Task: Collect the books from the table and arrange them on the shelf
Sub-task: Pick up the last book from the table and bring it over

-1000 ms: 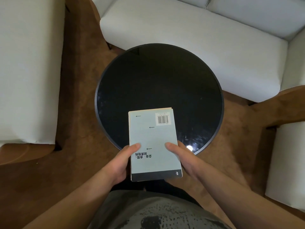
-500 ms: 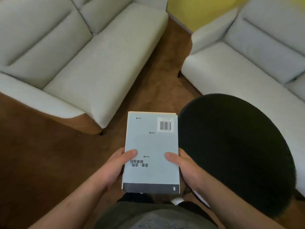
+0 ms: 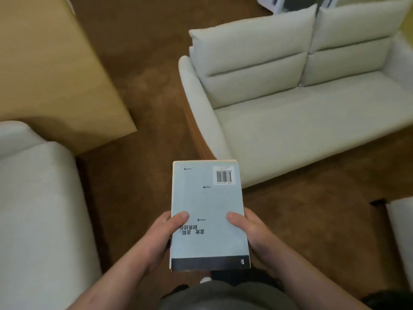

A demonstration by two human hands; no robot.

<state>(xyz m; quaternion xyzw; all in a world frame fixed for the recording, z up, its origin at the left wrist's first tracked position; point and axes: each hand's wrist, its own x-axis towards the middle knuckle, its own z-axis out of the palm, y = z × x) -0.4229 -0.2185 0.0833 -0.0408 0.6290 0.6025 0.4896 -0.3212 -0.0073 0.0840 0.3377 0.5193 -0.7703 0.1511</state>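
A pale blue book (image 3: 207, 206) with a dark band along its near edge and a barcode at its far right corner lies flat in front of my body. My left hand (image 3: 165, 236) grips its left side, thumb on the cover. My right hand (image 3: 248, 231) grips its right side the same way. The fingers under the book are hidden. The round black table and the shelf are out of view.
A cream two-seat sofa (image 3: 301, 104) stands ahead on the right. Another cream seat (image 3: 38, 215) fills the left side. A yellow-tan wall block (image 3: 51, 70) rises at the far left. Brown carpet (image 3: 145, 90) runs between them. A white seat edge (image 3: 402, 231) shows at the right.
The view has swung left away from the round black table, which has left the frame. Both hands keep the same hold on the book, carried along with the turn.
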